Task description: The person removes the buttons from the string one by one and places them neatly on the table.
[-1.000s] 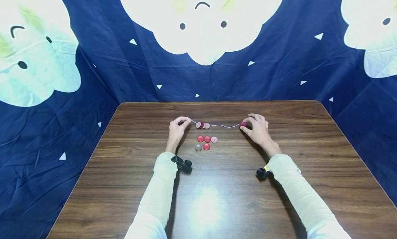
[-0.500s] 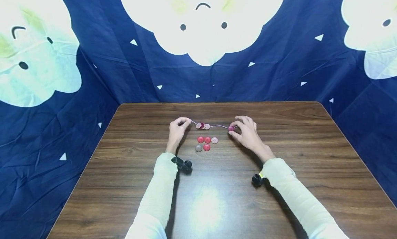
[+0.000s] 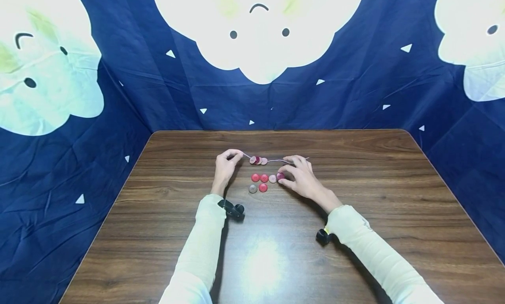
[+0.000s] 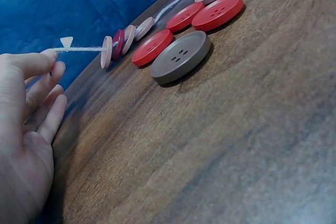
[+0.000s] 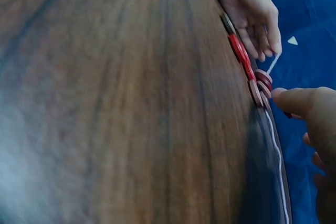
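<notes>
My left hand (image 3: 225, 167) pinches one end of a pale string (image 4: 84, 49) between thumb and forefinger. Several pink and dark red buttons (image 3: 257, 160) are threaded on it, close to that hand. Between the fingertips of my right hand (image 3: 303, 178) is a dark pink button (image 3: 280, 176), right beside a loose pale pink button (image 3: 272, 178). The string passes behind the right hand's fingers, its far end showing beyond them. In the right wrist view, the right thumb (image 5: 299, 100) mostly hides the held button.
Several loose buttons lie flat in front of the string: red ones (image 4: 218, 12) and a grey-brown one (image 4: 181, 57). They rest on a wooden table (image 3: 158, 234), with a blue cloud-patterned cloth (image 3: 130, 54) standing around its back and sides.
My right hand has moved left and toward me with the dark pink button, from the string's right part down to the row of loose buttons. The left hand has stayed still.
</notes>
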A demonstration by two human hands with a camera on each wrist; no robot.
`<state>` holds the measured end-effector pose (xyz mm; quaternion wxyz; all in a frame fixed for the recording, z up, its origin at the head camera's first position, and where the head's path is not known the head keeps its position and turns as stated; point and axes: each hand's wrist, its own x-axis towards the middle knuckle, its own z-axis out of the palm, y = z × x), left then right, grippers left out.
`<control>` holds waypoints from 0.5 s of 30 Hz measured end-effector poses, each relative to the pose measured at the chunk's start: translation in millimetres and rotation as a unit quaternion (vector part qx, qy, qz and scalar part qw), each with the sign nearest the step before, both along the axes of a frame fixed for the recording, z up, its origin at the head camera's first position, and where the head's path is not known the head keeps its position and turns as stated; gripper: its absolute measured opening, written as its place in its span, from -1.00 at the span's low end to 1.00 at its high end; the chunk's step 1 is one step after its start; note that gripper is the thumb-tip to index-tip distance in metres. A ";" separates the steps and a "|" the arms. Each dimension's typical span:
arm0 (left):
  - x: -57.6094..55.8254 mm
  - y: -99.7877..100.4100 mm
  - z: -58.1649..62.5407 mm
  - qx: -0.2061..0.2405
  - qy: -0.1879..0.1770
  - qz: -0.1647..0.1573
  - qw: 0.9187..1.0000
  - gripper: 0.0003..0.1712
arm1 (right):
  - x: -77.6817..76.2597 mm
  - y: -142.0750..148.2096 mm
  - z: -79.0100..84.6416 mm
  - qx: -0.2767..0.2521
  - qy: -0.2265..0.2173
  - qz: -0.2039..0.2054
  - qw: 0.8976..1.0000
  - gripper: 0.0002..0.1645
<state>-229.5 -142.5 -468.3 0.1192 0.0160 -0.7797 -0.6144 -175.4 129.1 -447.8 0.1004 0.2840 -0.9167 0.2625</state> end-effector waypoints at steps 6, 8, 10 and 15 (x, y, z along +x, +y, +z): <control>0.7 -0.4 0.8 -0.002 0.001 0.000 1.000 -0.86 | 3.7 -5.9 -2.5 0.019 -0.008 0.045 0.999 -0.71; 0.7 -0.4 0.8 -0.001 0.001 0.000 1.000 -0.86 | 5.2 -7.4 -2.7 0.025 -0.007 0.058 0.998 -0.69; 0.9 -0.6 0.8 0.000 0.001 0.001 1.000 -0.87 | 6.5 -8.6 -2.2 0.030 -0.006 0.068 0.997 -0.68; 1.0 -0.4 1.3 0.000 0.000 0.000 1.000 -0.87 | 8.5 -11.5 -0.1 0.031 -0.011 0.086 0.996 -0.67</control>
